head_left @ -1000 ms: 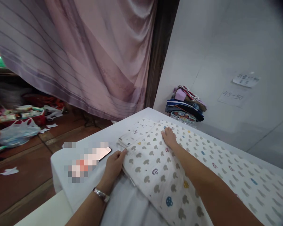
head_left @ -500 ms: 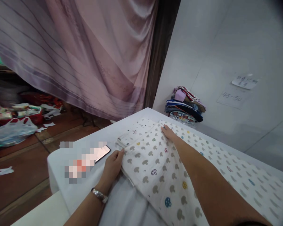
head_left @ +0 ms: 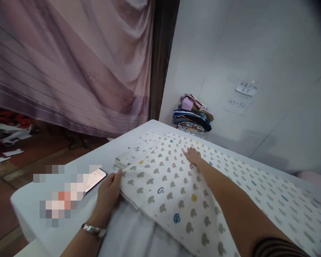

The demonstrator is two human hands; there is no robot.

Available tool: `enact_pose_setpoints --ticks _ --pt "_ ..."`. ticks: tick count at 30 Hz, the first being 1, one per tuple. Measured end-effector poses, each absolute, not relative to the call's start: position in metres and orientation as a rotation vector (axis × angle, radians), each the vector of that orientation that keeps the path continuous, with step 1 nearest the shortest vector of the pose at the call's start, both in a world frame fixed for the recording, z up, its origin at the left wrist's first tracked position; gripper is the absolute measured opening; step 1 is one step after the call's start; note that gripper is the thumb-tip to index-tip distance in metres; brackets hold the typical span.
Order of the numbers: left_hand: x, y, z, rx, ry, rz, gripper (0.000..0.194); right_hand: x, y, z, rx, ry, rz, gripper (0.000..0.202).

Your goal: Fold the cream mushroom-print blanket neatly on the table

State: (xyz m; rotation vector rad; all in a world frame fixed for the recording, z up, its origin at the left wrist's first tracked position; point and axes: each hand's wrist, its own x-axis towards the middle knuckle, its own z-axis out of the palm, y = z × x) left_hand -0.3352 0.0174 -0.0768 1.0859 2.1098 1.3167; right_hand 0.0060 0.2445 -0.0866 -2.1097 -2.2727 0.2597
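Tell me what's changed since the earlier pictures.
The right hand has moved rightward over the white mushroom-print cloth; the camera view has swung right. The left hand still holds the cloth's left edge, and the dark-edged phone still lies on the white-covered table.

Has pale wall (head_left: pixel 216 46) to R w/ handwritten paper signs (head_left: pixel 237 105), pinkish curtain (head_left: pixel 96 53) to L, dark upright strip (head_left: pixel 162 60) btwn. Includes reddish-brown flr (head_left: pixel 2 200), white-covered tbl (head_left: pixel 151 125). Lit dimly, coolly.

The left hand (head_left: pixel 109 187) and right hand (head_left: pixel 193 156) flank open room above the cloth (head_left: pixel 152 178).
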Motion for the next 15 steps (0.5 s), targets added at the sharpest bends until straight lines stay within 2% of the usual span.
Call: enact_pose_setpoints --ticks 6,15 --pt "-0.339 0.019 -0.081 1.067 2.131 1.271 0.043 -0.004 0.266 -0.09 -2.123 -2.221 0.205 0.065" --pt "-0.337 0.02 -0.081 1.128 2.139 1.273 0.042 -0.014 0.281 -0.08 -2.137 -2.28 0.321 0.058"
